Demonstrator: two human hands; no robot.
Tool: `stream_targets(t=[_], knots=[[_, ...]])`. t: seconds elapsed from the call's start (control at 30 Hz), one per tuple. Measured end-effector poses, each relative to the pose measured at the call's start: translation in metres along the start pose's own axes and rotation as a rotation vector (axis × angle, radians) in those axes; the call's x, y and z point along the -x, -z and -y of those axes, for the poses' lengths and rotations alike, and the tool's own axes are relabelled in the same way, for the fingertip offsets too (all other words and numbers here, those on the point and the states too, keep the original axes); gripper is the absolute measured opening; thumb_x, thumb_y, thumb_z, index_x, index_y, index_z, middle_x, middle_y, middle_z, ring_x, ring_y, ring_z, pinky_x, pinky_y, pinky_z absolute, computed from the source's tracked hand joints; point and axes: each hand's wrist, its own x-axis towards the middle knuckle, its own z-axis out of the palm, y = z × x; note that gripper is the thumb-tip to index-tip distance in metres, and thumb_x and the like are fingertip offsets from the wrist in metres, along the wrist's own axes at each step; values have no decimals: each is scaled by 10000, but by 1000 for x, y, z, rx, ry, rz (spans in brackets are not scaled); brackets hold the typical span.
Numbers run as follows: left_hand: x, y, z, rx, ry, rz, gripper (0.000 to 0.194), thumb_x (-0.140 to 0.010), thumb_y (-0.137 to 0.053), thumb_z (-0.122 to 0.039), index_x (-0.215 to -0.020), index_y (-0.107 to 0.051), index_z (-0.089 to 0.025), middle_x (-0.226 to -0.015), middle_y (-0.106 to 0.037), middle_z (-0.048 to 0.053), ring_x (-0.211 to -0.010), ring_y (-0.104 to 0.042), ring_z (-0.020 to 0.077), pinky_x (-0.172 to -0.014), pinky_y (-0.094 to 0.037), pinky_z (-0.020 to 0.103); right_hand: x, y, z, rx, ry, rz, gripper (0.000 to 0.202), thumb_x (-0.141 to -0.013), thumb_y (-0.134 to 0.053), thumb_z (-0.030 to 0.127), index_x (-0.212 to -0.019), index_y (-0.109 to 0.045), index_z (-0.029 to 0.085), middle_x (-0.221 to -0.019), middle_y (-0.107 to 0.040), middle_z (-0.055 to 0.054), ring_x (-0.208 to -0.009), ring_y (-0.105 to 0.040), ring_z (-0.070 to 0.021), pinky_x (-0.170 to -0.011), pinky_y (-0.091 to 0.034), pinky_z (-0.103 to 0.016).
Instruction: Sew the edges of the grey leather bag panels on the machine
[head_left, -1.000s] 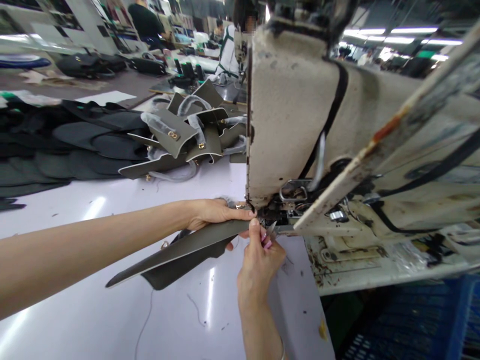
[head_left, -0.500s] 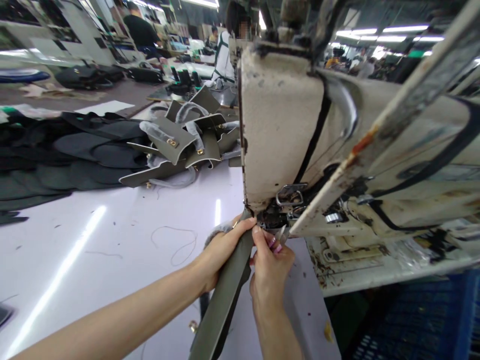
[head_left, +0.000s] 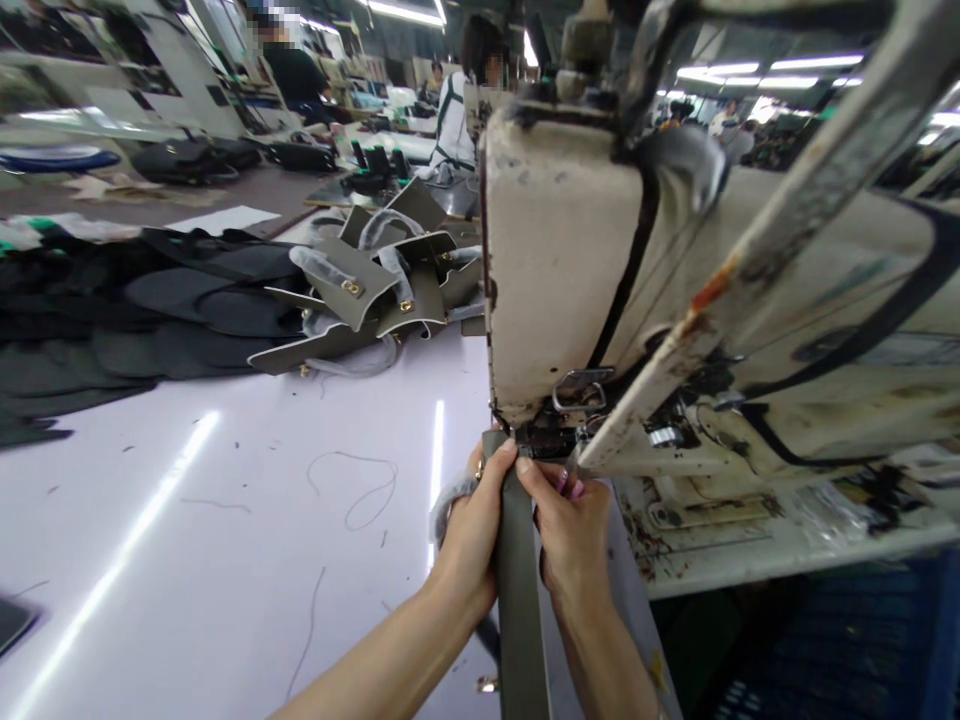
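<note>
A grey-green bag panel (head_left: 520,600) stands on edge, running from below me up to the needle area of the sewing machine (head_left: 564,250). My left hand (head_left: 474,540) grips its left side, thumb on the edge close under the machine head. My right hand (head_left: 570,525) pinches the other side, its thumb almost meeting the left one. Tucked in the right fingers are small scissors with pink handles (head_left: 576,490), partly hidden. A plastic-wrapped handle (head_left: 448,500) with gold fittings hangs from the panel, left of my left wrist. The needle itself is hidden.
Several similar panels with wrapped handles (head_left: 375,285) lie piled behind the white table (head_left: 225,560). Dark fabric pieces (head_left: 172,290) are stacked on the left. A rusty bar (head_left: 712,290) slants across the machine on the right. A blue crate (head_left: 840,640) is at lower right. People work in the background.
The near end of the panel has swung to the right, so it now points nearly straight at me. Both forearms have shifted right with it, hands still gripping.
</note>
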Motion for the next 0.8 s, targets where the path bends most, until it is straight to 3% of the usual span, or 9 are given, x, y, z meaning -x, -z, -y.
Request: stream_targets(t=[0.2, 0.37, 0.63, 0.8], knots=[[-7, -4, 8, 32, -47, -51, 603, -747, -756, -475, -1301, -607, -291, -794, -757, -3, -709, -712, 178, -628, -562, 235, -2, 5, 14, 112, 24, 27, 224, -740, -766, 329, -658, -775, 120, -609, -695, -37, -574, -616, -165, -559, -488, -255], [-12, -5, 2, 11, -96, -29, 545, -763, -737, -444, -1270, -629, -274, -832, -761, 6, -704, -707, 171, -646, -563, 234, -2, 4, 18, 152, 80, 24, 218, -732, -769, 336, -715, -798, 121, -683, -740, -65, -645, -667, -198, -649, -537, -293], [-12, -8, -7, -19, -159, -1, 534, -752, -740, -462, -1236, -647, -255, -822, -757, 25, -716, -710, 193, -642, -573, 259, -5, 5, 12, 128, 71, 33, 221, -720, -793, 346, -743, -805, 126, -712, -760, -71, -655, -683, -204, -636, -533, -289], [-10, -8, -5, 34, -156, 77, 590, -759, -741, -501, -1300, -580, -329, -926, -761, -2, -771, -721, 174, -668, -583, 245, 6, 28, 10, 279, 74, 71, 319, -780, -750, 447, -757, -813, 134, -655, -740, -63, -615, -674, -206, -586, -506, -278]])
